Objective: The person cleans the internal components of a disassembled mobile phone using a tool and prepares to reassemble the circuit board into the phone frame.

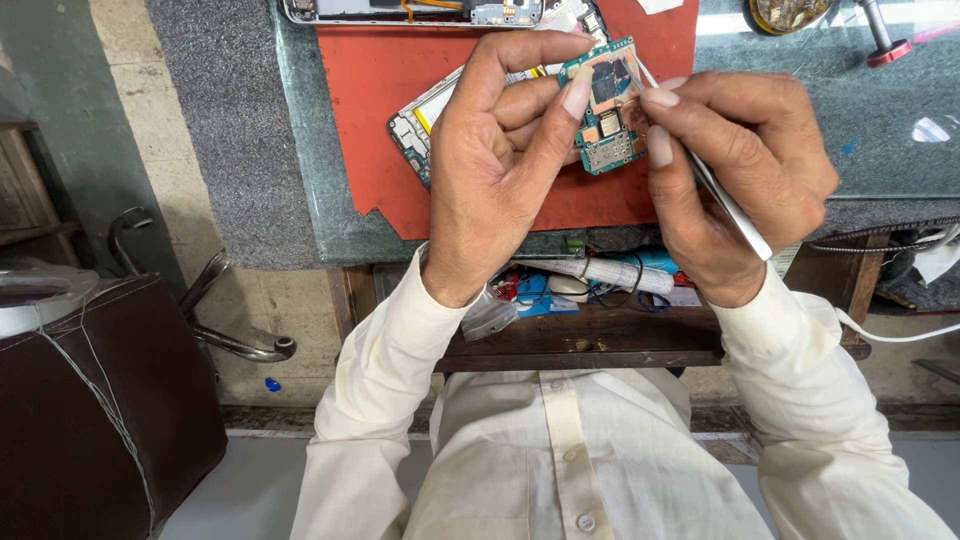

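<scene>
My left hand (495, 160) pinches a small teal circuit board (608, 110) between thumb and fingers, holding it up over the workbench. My right hand (740, 170) grips thin metal tweezers (735, 215), whose tips meet the board's right edge. Beneath the board lies an opened phone body (425, 120) on a red mat (375, 90). Both arms wear cream shirt sleeves.
A glass-topped bench (880, 110) carries the mat, another opened phone frame (410, 10) at the far edge and a red-tipped tool (885, 45) at the right. An open wooden drawer (600, 335) below holds clutter. A dark brown stool (90, 400) stands at the left.
</scene>
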